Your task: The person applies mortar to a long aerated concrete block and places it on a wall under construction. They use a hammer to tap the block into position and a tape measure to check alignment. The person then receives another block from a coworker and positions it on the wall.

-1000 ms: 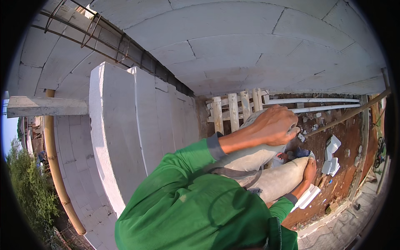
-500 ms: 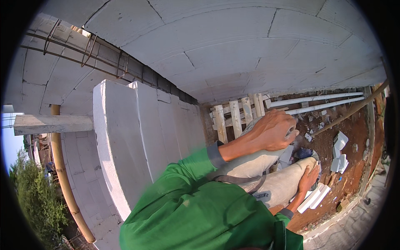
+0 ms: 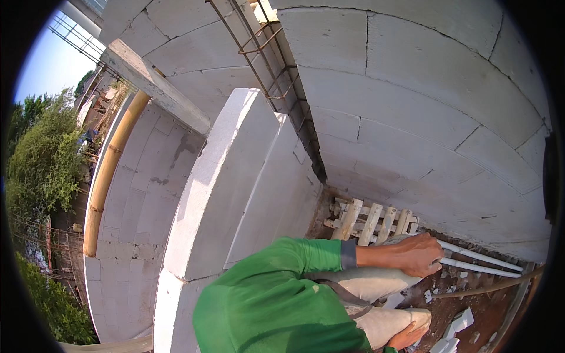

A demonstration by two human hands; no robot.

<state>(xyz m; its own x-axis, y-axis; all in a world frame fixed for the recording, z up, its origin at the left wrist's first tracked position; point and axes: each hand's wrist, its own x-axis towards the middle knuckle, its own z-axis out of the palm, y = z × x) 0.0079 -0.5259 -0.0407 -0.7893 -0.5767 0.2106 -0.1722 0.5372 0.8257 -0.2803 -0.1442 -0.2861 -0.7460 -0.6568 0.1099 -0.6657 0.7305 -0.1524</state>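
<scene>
My left hand (image 3: 416, 256) is curled into a loose fist, with nothing visible in it. Its forearm, in a green sleeve with a grey cuff, lies across my bent knee in beige trousers (image 3: 338, 278). Lower down, my right hand (image 3: 409, 335) rests with its fingers laid along my other leg (image 3: 382, 322); its wrist is partly hidden by that leg. Close to my left shoulder stands a short wall of pale grey blocks (image 3: 226, 170), a raised block forming its end.
A wooden slatted pallet (image 3: 371, 225) and white pipes (image 3: 479, 259) lie at the foot of the tall block wall (image 3: 412, 106). Broken white blocks (image 3: 456, 329) litter brown soil. A rebar cage (image 3: 268, 53), concrete beam (image 3: 156, 88) and bamboo pole (image 3: 112, 170) are to the left.
My view has swung left and up, bringing more of the walls and trees into sight. The left hand appears more tightly curled; the right still rests on my leg.
</scene>
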